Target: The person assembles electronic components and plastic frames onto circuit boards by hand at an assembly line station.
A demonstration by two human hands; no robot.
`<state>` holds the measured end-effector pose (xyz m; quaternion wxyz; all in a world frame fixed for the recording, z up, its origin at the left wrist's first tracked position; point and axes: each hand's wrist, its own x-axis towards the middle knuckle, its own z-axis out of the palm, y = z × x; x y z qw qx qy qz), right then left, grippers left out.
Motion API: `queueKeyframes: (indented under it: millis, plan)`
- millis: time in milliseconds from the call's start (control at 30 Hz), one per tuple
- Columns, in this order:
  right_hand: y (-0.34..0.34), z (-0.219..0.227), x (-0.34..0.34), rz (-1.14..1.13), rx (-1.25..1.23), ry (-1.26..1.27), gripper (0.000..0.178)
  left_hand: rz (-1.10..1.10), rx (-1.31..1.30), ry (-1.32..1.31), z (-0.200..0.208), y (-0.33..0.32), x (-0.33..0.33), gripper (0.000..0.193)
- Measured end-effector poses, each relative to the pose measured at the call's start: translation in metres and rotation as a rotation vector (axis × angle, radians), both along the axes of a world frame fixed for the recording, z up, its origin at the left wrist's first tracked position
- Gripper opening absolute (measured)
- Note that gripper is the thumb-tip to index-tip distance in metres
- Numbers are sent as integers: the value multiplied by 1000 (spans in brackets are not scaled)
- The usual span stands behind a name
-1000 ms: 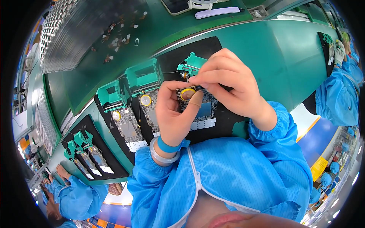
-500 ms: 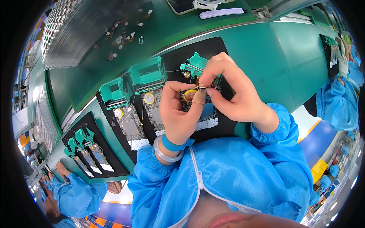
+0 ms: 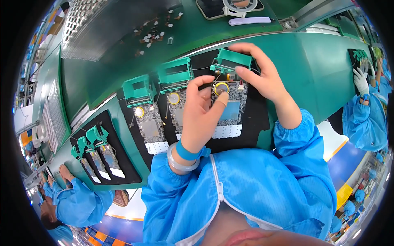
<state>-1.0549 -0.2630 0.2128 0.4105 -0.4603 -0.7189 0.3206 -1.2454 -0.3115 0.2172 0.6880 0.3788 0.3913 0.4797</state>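
Observation:
Three circuit boards with green plastic frames at their far ends lie on a black mat. Over the rightmost frame (image 3: 234, 58) arches my right hand (image 3: 269, 80), index finger at its far edge and thumb at its near side, gripping it. Below that frame sits its circuit board (image 3: 236, 92), carrying a round yellow-rimmed coin cell (image 3: 221, 88) and a small white connector (image 3: 241, 87). My left hand (image 3: 199, 115) rests at the board's left side, thumb tip by the coin cell and index finger stretched apart from it. Its other fingers are partly hidden.
The middle board (image 3: 178, 112) and left board (image 3: 148, 123) lie beside my left hand. Small loose parts (image 3: 154, 35) are scattered on the far green surface, near a lilac-handled tool (image 3: 250, 21). Co-workers in blue sit left and right; another mat with boards (image 3: 106, 156) lies left.
My hands have moved apart from their pinch over the right board, uncovering its connector. The right hand went up to the green frame, and the left thumb lowered beside the coin cell.

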Motion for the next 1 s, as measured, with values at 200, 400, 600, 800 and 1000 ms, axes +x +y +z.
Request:
queueKeyframes:
  millis: [200, 400, 600, 800, 1000]
  plan:
    - [-3, 1, -6, 210, 93, -1, 37, 104, 65, 392, 15, -26, -67, 32]
    - [-9, 15, -8, -50, 253, -248, 39, 625, 199, 1088, -26, -27, -176, 14]
    - [-53, 52, -24, 65, 260, -359, 42, 309, 17, 920, -26, -16, -145, 18]
    - [-85, 25, -60, 185, 114, -661, 57, -361, -15, 98, -31, -30, -41, 28]
    - [-84, -16, -22, -196, 154, -814, 50, -90, -15, 370, -23, -29, -86, 25]
